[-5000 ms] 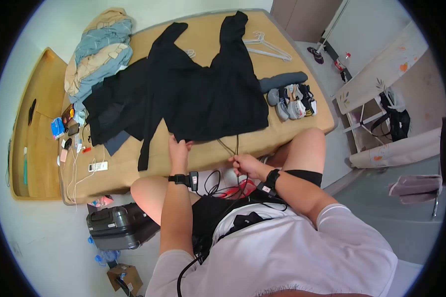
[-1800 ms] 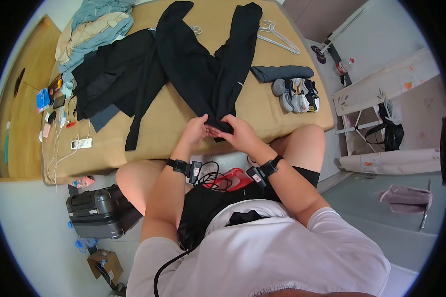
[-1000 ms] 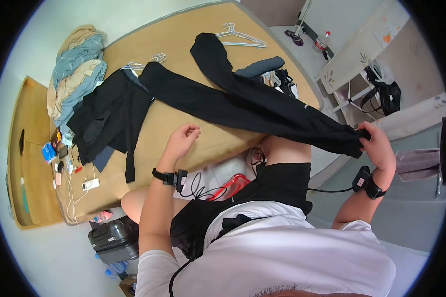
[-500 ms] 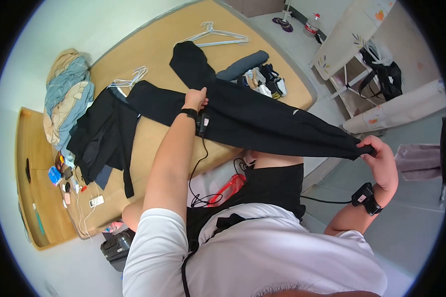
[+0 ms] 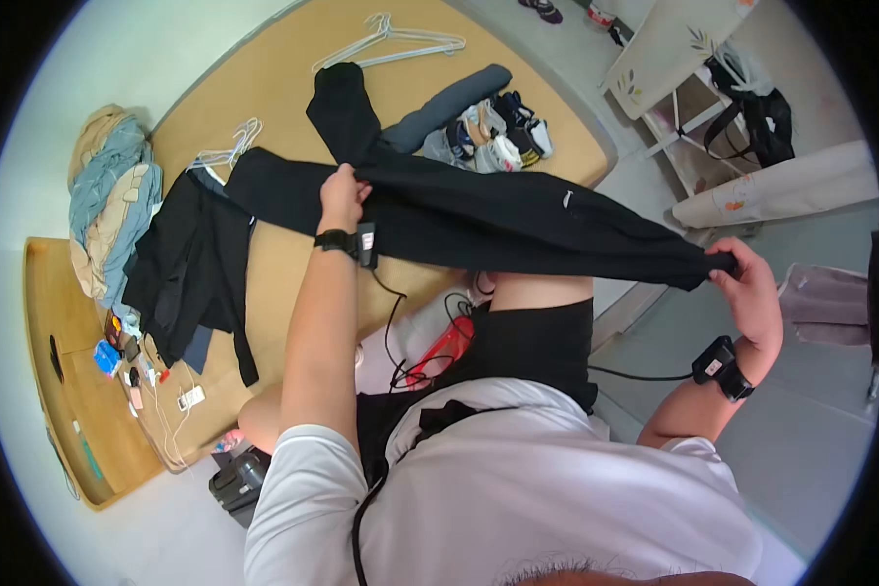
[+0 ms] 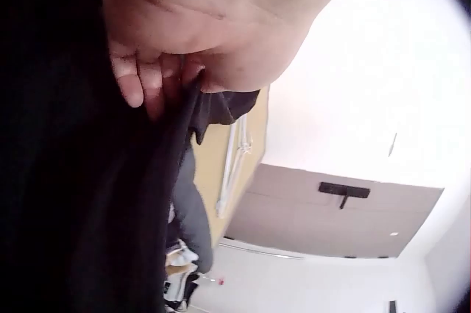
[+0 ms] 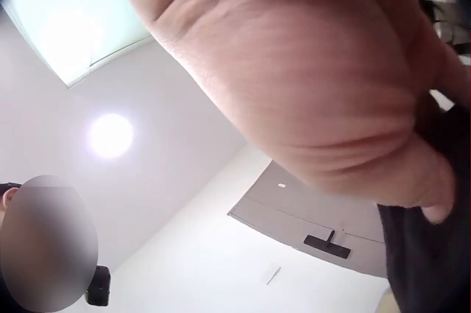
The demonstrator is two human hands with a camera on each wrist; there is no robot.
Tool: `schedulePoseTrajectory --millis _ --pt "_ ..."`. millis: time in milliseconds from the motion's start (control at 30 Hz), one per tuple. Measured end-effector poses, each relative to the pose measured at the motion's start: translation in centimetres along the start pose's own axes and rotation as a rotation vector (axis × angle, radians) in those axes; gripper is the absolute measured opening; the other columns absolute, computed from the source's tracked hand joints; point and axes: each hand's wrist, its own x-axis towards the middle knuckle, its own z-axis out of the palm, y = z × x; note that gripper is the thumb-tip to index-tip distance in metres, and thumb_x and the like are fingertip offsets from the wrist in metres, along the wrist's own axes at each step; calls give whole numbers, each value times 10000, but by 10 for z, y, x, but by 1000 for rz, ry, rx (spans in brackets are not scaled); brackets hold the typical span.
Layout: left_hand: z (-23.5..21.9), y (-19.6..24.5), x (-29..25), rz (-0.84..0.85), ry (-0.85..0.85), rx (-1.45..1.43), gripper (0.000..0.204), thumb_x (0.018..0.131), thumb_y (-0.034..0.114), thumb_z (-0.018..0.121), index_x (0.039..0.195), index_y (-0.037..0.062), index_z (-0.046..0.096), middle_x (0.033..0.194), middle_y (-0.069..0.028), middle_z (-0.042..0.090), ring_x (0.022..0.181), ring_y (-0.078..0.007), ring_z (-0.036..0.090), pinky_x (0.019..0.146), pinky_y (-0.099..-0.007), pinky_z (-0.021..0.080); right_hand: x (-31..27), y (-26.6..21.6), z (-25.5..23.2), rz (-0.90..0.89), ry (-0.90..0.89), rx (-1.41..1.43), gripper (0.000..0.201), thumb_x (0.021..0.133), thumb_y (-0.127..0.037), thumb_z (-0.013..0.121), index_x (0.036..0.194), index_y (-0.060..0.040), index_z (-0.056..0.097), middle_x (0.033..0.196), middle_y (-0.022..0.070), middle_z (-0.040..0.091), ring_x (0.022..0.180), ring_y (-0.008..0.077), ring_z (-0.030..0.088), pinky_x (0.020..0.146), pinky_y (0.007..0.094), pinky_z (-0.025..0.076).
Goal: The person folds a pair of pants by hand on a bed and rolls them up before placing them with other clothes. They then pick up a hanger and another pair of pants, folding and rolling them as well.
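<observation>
Black trousers (image 5: 479, 220) with a small white logo stretch across the near part of the bed, above one bare thigh. Their two legs spread apart on the left. My right hand (image 5: 752, 293) grips the gathered end at the far right, raised beyond the bed's edge; in the right wrist view the thumb (image 7: 438, 206) presses on dark cloth. My left hand (image 5: 342, 200) pinches the trousers' upper edge near where the legs part. Up close in the left wrist view, the fold of cloth (image 6: 180, 129) sits between the left thumb and fingers.
Rolled grey cloth (image 5: 449, 105) and bundled socks (image 5: 493, 137) lie behind the trousers. White hangers (image 5: 391, 41) are at the back, more hangers (image 5: 230, 148) at left. Dark clothing (image 5: 190, 273), a quilt (image 5: 117, 195) and small items with cables (image 5: 142, 366) occupy the left side.
The trousers, first laid flat, were gathered at the near end, then swung right in my right hand. My left hand let go, reached across and took their upper edge, now further left.
</observation>
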Motion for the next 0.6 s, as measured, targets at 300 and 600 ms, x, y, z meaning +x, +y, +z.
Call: schedulePoseTrajectory --millis 300,600 --pt "-112 -64 -23 90 300 461 426 885 197 530 1037 -178 665 993 -250 705 870 -308 678 768 -437 509 32 23 38 84 -42 9 244 845 92 577 1071 1 579 886 40 609 789 100 609 642 277 553" --pt "-117 -82 11 116 237 367 304 883 201 580 902 -83 686 859 -144 682 687 -226 627 629 -398 487 13 38 32 10 -98 342 316 820 107 585 1121 15 599 1036 60 630 902 131 641 815 291 578"
